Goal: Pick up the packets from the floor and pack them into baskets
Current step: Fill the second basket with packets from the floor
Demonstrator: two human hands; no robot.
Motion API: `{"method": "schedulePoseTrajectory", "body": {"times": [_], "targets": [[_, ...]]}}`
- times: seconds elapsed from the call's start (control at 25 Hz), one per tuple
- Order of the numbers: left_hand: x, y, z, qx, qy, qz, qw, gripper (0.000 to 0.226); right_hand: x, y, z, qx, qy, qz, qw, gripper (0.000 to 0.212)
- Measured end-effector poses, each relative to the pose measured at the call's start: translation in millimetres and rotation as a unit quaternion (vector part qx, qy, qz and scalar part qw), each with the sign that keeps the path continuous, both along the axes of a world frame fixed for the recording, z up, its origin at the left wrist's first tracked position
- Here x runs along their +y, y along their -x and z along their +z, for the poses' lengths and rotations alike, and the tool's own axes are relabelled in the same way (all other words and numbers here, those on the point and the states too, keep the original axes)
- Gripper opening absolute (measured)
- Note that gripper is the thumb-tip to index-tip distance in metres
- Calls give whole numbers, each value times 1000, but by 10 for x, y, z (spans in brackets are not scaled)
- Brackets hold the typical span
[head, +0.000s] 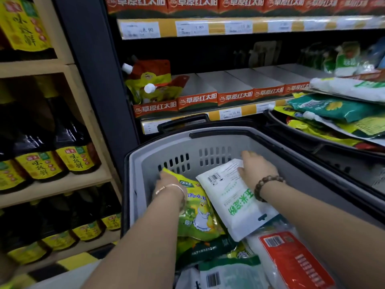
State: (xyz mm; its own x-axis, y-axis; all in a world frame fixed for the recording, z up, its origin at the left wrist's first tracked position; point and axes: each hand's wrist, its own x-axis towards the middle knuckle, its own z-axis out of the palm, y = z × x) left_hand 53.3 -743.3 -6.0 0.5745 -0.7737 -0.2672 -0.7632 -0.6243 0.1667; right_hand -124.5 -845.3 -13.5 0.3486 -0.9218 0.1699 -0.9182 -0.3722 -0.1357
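A grey basket (166, 147) stands in front of me, partly filled with packets. My left hand (166, 183) grips the far edge of a green-yellow packet (198, 215) at the basket's left side. My right hand (257, 167) lies with straight fingers on the far end of a white packet (235, 201) with green lettering, which leans across the green one. Nearer to me lie a red-and-white packet (291, 259), a dark green packet (204, 247) and a white-green packet (229, 274).
A second, black-rimmed basket (312, 140) at the right is piled with green, yellow and white packets. Store shelves with red trays and spouted pouches (152, 82) stand behind. Wooden shelves of dark sauce bottles (70, 147) fill the left.
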Motion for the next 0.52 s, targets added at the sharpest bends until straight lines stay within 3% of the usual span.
{"method": "schedulePoseTrajectory", "body": {"times": [0.08, 0.16, 0.32, 0.52], "targets": [[69, 96, -129, -24, 33, -33, 999, 82, 79, -49, -78, 47, 37, 94, 994, 46], [117, 188, -246, -47, -52, -114, 991, 77, 146, -105, -180, 104, 1, 159, 982, 60], [40, 379, -532, -64, -135, -79, 986, 72, 203, -153, -362, 183, -86, 180, 963, 68], [48, 587, -736, -88, -36, -54, 994, 59, 237, -156, -488, 183, -20, 175, 967, 65]]}}
